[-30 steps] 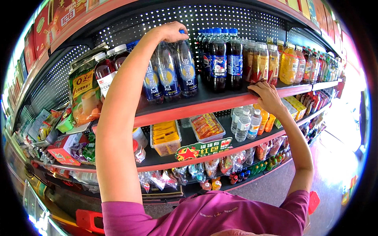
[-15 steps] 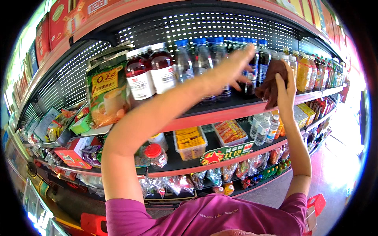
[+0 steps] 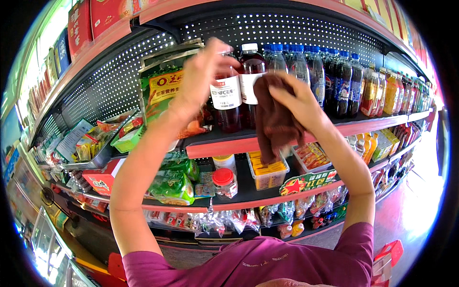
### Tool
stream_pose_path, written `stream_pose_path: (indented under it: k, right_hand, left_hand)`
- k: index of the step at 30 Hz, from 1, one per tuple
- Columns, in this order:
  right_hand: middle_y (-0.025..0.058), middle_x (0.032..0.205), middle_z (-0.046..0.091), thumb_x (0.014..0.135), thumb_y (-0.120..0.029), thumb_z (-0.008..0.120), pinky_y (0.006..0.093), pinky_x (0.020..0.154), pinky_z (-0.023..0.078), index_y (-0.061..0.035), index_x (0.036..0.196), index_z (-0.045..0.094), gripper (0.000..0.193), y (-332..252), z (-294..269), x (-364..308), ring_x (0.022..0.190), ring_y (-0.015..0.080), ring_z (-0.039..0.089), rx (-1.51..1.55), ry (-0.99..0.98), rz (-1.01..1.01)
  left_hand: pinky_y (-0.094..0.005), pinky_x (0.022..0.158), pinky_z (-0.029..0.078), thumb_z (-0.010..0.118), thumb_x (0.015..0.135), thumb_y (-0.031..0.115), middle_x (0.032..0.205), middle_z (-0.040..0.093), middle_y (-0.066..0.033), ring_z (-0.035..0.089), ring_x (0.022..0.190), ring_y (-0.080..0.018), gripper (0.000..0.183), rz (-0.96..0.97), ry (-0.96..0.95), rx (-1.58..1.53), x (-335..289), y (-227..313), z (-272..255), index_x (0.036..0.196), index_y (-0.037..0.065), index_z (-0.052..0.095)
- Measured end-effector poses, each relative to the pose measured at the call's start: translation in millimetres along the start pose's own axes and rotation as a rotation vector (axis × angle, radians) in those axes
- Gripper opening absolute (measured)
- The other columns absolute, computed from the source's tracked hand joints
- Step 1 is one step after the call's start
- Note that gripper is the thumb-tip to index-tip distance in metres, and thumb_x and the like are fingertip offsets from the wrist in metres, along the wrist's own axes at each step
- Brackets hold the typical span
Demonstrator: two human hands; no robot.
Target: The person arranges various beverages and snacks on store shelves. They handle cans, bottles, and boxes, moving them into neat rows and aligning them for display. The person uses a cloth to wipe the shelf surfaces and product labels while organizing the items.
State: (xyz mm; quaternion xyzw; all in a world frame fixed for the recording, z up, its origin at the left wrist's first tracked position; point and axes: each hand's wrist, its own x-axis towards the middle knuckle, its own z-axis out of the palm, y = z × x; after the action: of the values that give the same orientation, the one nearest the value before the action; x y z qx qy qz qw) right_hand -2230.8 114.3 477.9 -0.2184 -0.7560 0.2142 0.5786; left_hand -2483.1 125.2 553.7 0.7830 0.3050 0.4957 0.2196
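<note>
My left hand (image 3: 206, 71), blurred by motion, is raised in front of the upper shelf with its fingers apart. Just beyond it stands a dark red juice bottle (image 3: 227, 98) with a white label, its cap hidden by my fingers. I cannot tell whether they touch the bottle. A second dark red juice bottle (image 3: 251, 62) with a white cap stands beside it. My right hand (image 3: 301, 100) grips a brown cloth (image 3: 275, 119), which hangs down over the shelf edge and partly covers the second bottle.
Left of the bottles stands a green and yellow drink-powder bag (image 3: 160, 91). Clear blue-capped bottles (image 3: 299, 64) and dark cola bottles (image 3: 342, 86) line the right. Below are a red-lidded jar (image 3: 224, 182), a tub of yellow packets (image 3: 267, 172) and green packages (image 3: 174, 184).
Both hands have moved left along the shelf, from the blue-capped and cola bottles to the red juice bottles. The cloth has come along in my right hand. The view has shifted left.
</note>
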Motion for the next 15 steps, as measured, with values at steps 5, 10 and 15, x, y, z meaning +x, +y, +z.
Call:
stream_pose_path:
  k: [5, 10, 15]
  right_hand:
    - [0.0189, 0.113, 0.071, 0.098, -0.015, 0.066, 0.0427, 0.094, 0.053, -0.0035, 0.13, 0.066, 0.034, -8.7, 37.6, 109.9, 0.104, 0.0364, 0.067, -0.529, 0.385, -0.555]
    - [0.0188, 0.123, 0.067, 0.093, -0.017, 0.068, 0.0511, 0.1, 0.048, -0.0109, 0.127, 0.069, 0.034, 35.3, 89.2, 142.8, 0.114, 0.0373, 0.062, -0.784, 0.396, -0.656]
    - [0.0051, 0.14, 0.054, 0.09, -0.029, 0.072, 0.0622, 0.103, 0.039, -0.0216, 0.12, 0.071, 0.032, 54.6, 146.7, 78.2, 0.139, 0.0305, 0.043, -1.244, 0.161, -0.63]
  left_hand:
    - [-0.0527, 0.113, 0.033, 0.028, 0.094, 0.089, 0.149, 0.059, -0.0123, 0.049, 0.137, -0.0255, 0.102, -0.105, 0.22, -0.26, 56.5, -53.8, -75.1, 0.163, 0.014, 0.033]
    - [-0.0525, 0.111, 0.037, 0.028, 0.091, 0.092, 0.155, 0.052, -0.0116, 0.053, 0.134, -0.0287, 0.101, -0.297, -0.04, -0.605, 71.9, -89.1, -69.7, 0.162, 0.021, 0.037]
    - [-0.0492, 0.117, 0.036, 0.024, 0.093, 0.091, 0.154, 0.052, -0.0119, 0.051, 0.138, -0.0318, 0.102, -0.224, -0.207, -0.78, 59.5, -111.6, -60.0, 0.157, 0.014, 0.045]
